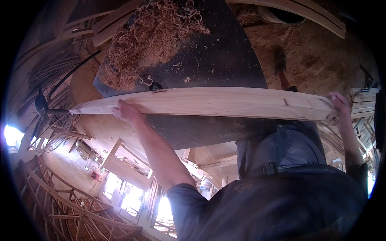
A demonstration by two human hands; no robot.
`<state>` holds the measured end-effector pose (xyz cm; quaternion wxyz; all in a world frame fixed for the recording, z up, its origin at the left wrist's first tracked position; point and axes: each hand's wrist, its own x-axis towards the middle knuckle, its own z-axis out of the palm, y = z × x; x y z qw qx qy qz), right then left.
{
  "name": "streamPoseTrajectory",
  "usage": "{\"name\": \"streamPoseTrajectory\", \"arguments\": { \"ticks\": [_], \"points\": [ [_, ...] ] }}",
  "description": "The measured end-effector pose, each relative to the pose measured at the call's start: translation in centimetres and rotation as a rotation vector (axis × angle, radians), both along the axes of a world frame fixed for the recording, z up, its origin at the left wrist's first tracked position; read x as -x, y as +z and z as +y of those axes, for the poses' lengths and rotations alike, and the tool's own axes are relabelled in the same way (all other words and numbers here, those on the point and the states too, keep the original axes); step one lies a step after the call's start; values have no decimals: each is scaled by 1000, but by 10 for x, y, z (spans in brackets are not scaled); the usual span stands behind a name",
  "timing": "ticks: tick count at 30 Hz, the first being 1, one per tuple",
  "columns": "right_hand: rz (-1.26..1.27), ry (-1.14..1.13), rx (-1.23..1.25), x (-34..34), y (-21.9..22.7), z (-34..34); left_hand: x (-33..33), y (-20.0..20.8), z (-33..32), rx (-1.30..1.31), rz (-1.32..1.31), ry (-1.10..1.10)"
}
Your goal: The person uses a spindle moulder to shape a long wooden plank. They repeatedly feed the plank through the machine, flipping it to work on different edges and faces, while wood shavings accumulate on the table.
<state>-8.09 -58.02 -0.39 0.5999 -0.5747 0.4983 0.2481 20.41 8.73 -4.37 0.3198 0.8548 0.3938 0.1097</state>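
Note:
I hold a long pale wooden board (217,102) level across the view, above a dark machine table (221,56). My left hand (128,111) grips the board's near edge toward its left end. At the board's right end, my right hand (339,103) wraps around the end. The board has a small dark knot on its right part. My dark trousers and shirt fill the lower right.
A heap of wood shavings (148,36) lies on the far left of the dark table. A standing fan (46,116) is at the left. Curved wooden pieces (305,12) lie at the top right, stacked timber (364,102) at the right, a sawdust-covered floor (321,52) beyond.

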Motion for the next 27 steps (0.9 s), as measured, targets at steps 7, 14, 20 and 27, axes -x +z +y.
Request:
{"name": "streamPoseTrajectory", "arguments": {
  "ticks": [7,14,20,27],
  "points": [
    [-7,34,21,4,-3,8,-2,6,-7,21,-9,3],
    [-14,30,-50,-4,4,21,-5,6,-5,86,-61,-6],
    [-17,-2,-12,2,2,29,-8,5,5,41,2,6],
    [2,24,-15,2,1,32,-10,5,8,64,-33,-1]
  ]
}}
